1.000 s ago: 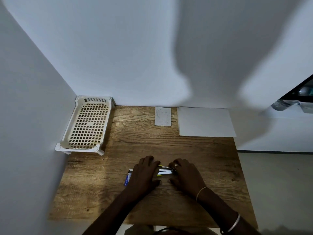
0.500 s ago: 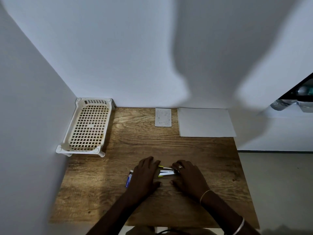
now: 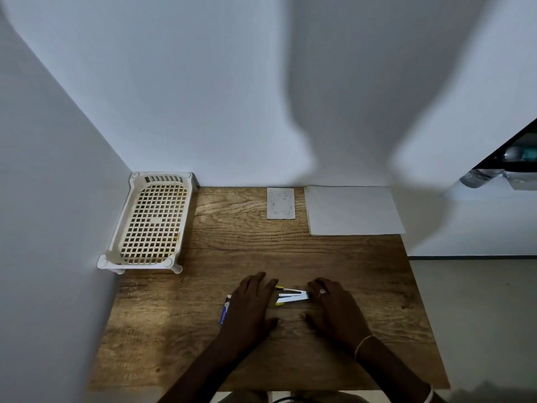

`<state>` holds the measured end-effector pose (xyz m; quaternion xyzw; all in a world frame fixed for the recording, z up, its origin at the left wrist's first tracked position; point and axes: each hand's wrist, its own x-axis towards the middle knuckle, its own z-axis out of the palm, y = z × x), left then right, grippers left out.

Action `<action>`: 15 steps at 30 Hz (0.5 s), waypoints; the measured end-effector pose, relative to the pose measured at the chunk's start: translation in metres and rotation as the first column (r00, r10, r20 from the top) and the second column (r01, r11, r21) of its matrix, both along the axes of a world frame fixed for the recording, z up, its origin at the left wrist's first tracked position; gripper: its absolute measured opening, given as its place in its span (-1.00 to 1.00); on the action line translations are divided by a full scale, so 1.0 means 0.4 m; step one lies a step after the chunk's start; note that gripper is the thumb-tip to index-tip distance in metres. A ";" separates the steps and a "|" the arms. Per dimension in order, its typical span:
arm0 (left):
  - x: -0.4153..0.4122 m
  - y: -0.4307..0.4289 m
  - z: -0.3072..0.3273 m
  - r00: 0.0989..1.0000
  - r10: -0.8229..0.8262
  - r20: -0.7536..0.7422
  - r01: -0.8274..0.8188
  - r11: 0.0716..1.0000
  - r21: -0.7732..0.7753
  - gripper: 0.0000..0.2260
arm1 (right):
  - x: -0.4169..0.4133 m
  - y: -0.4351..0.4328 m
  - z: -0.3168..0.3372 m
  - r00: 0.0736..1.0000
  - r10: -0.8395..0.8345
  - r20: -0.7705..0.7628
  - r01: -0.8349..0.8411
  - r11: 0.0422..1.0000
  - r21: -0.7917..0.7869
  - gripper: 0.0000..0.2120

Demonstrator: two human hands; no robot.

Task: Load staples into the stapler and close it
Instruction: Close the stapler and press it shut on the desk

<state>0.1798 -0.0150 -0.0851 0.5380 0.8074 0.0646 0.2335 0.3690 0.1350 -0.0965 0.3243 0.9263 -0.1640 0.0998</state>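
A small white stapler (image 3: 293,296) with yellow-green ends lies on the wooden table (image 3: 290,251) between my two hands. It looks spread open, with two arms diverging toward the left. My left hand (image 3: 252,304) rests palm-down over its left end, and my right hand (image 3: 331,306) covers its right end with the fingertips on it. A blue and white staple box (image 3: 225,312) peeks out from under the left side of my left hand. No staples are visible.
A white plastic lattice tray (image 3: 151,222) stands at the table's back left against the wall. A small printed card (image 3: 280,203) and a white sheet of paper (image 3: 353,210) lie along the back edge. The table's right edge drops to the floor.
The view has shifted a little. Both hands stay on the stapler; its two arms appear slightly further apart than a second ago.
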 end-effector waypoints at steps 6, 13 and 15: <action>-0.004 -0.029 0.003 1.000 -0.029 0.004 0.029 1.000 -0.001 -0.21 | 0.019 -0.018 -0.004 0.998 -0.062 0.015 0.062 0.998 -0.003 -0.26; -0.028 -0.062 0.004 0.997 -0.071 -0.006 0.071 0.997 0.023 -0.21 | 0.021 -0.059 0.009 0.991 -0.129 -0.030 0.129 0.992 0.000 -0.30; -0.038 -0.072 0.003 0.996 -0.084 -0.011 0.084 0.996 0.018 -0.22 | 0.015 -0.073 0.013 0.990 -0.137 -0.039 0.137 0.991 0.004 -0.32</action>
